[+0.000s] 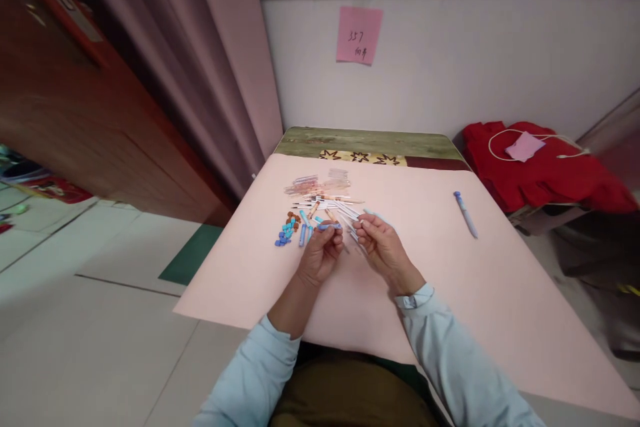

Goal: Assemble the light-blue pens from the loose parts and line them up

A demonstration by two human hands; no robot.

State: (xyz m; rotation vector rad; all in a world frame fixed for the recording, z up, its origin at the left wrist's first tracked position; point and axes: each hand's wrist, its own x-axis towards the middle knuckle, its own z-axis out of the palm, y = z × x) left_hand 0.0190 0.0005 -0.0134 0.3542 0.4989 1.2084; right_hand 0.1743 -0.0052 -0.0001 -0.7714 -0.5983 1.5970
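My left hand [323, 253] is closed, pinching a short blue pen part [330, 226] between thumb and fingertips. Just to its right, my right hand [384, 247] is closed too, its thumb and forefinger pressed together; what they hold is too small to make out. The hands are apart, above the near side of a spread of pen parts. White refills [345, 209] with dark tips lie just beyond my fingers. Blue pen grips [303, 235] rest left of my left hand, beside a small heap of blue and brown caps [286, 233]. Clear barrels [305, 187] are piled farther back.
The parts lie on a pale pink table cover [240, 273]. A whole blue pen [466, 215] lies alone on the right. Behind the table is a wall with a pink note [359, 35]. Red cloth [545, 173] with a white cable sits right of the table; a curtain [220, 47] hangs left.
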